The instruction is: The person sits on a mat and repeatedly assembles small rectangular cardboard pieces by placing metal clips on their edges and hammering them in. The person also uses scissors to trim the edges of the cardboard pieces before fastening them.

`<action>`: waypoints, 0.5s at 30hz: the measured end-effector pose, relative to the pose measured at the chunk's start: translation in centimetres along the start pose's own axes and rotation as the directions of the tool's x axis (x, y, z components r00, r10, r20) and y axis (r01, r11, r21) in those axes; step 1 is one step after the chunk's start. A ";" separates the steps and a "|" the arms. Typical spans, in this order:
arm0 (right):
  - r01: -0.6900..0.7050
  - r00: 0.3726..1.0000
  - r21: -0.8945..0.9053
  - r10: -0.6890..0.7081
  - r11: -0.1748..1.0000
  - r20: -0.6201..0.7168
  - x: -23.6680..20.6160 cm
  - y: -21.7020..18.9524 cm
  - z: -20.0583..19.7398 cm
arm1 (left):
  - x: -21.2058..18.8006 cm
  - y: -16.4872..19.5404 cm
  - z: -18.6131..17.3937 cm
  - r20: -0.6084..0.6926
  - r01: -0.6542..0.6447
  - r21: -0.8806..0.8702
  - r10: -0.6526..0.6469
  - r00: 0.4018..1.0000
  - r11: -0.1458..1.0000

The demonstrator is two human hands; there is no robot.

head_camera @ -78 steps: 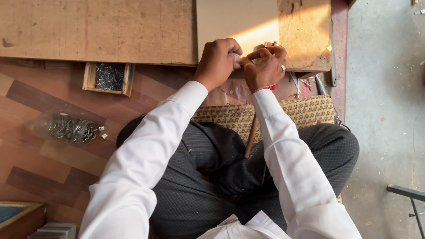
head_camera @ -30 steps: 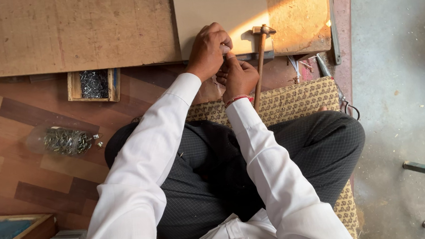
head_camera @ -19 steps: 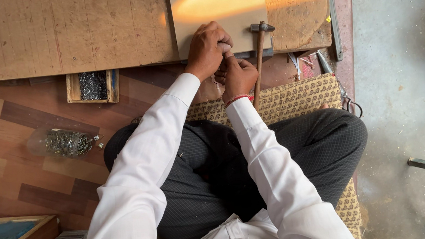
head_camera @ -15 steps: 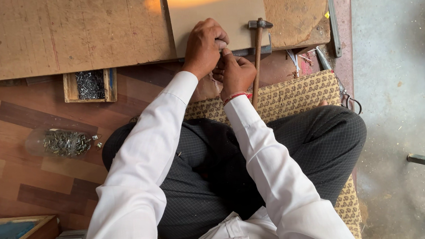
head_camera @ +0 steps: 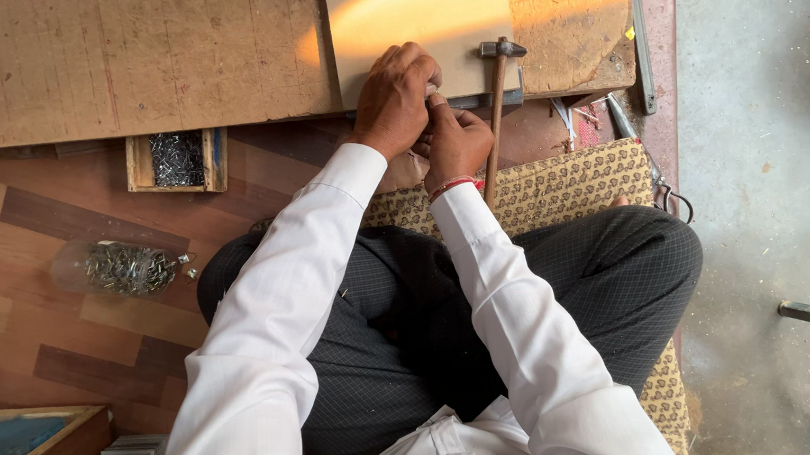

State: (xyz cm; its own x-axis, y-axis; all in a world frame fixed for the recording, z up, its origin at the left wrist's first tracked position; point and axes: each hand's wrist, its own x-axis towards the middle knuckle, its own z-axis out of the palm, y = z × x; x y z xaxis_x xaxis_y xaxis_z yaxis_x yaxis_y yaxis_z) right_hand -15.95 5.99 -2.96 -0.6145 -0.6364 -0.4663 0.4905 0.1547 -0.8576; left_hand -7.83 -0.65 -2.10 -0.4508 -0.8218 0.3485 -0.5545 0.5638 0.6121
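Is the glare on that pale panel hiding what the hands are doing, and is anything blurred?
Head view: a warm orange glare streaks across the pale panel above the hands, not over them. The left hand and right hand are sharp and evenly lit, as is the hammer. What the fingertips pinch is too small to tell.

**White sleeves, dark checked trousers**

From my feed I see long white shirt sleeves running up from the near edge, each ending in a buttoned cuff at the wrist. The fabric is plain and lightly creased. Beyond the cuffs the left hand [head_camera: 396, 95] and right hand [head_camera: 456, 143] are bare, and a thin red band circles the right wrist. Below, the shirt's white hem shows, over dark grey trousers with a fine check pattern.
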 end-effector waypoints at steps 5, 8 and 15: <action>-0.022 1.000 -0.021 0.022 1.000 -0.020 0.5 0.3 -0.1 | 0.0 0.0 0.0 -0.002 -0.056 0.050 0.056 0.998 0.997; -0.031 0.999 -0.002 0.031 1.000 -0.013 0.8 0.5 -0.3 | 0.0 -0.2 0.0 0.003 -0.104 0.077 0.104 0.995 0.992; -0.018 0.999 0.073 0.016 0.997 0.041 0.8 0.6 -0.4 | 0.6 -0.8 0.0 0.044 0.021 -0.151 -0.015 0.999 0.988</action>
State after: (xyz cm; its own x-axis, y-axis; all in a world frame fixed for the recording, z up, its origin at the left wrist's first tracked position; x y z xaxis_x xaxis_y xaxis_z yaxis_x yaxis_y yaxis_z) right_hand -16.36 5.89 -3.93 -0.5810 -0.6643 -0.4703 0.5454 0.1112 -0.8308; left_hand -7.70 -1.62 -2.40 -0.4732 -0.8255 0.3077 -0.4523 0.5274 0.7192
